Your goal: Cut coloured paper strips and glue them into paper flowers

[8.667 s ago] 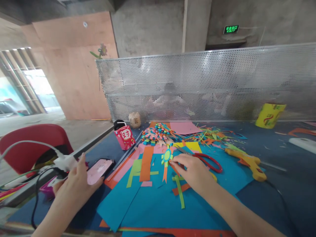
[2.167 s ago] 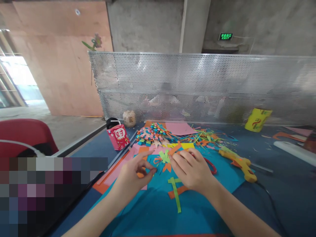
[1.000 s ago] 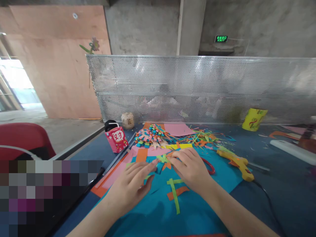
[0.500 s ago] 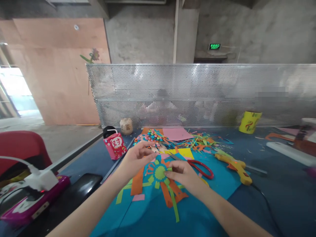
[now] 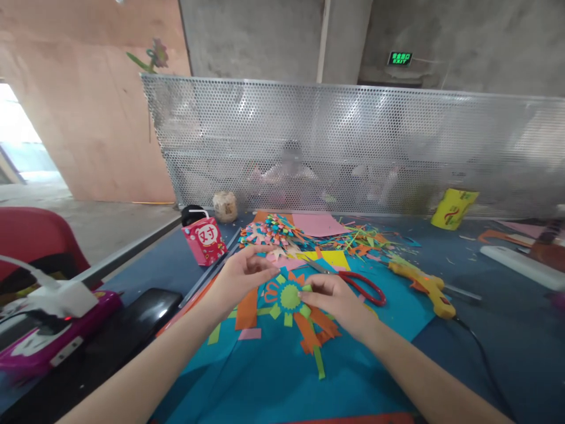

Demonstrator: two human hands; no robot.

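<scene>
A paper flower (image 5: 290,298) with a round green centre, a blue fringed ring and orange and green petals is in front of me, above blue paper (image 5: 265,377). My right hand (image 5: 331,294) pinches the flower's right edge between thumb and fingers. On the other side, my left hand (image 5: 245,274) is open, its thumb and fingers apart just off the upper left petals. Orange strips (image 5: 246,309) and a green strip (image 5: 318,362) lie around the flower. Red-handled scissors (image 5: 364,288) rest behind my right hand.
A yellow glue gun (image 5: 424,288) with a cord lies at the right. Coloured paper scraps (image 5: 366,238) are heaped at the back before a perforated metal screen (image 5: 344,147). To the left are a pink drink carton (image 5: 204,241), a black phone (image 5: 152,309) and a purple power strip (image 5: 57,347).
My view has tilted downward, so the screen and table items sit higher in the picture. Both hands stay by the flower, the right one still pinching its edge.
</scene>
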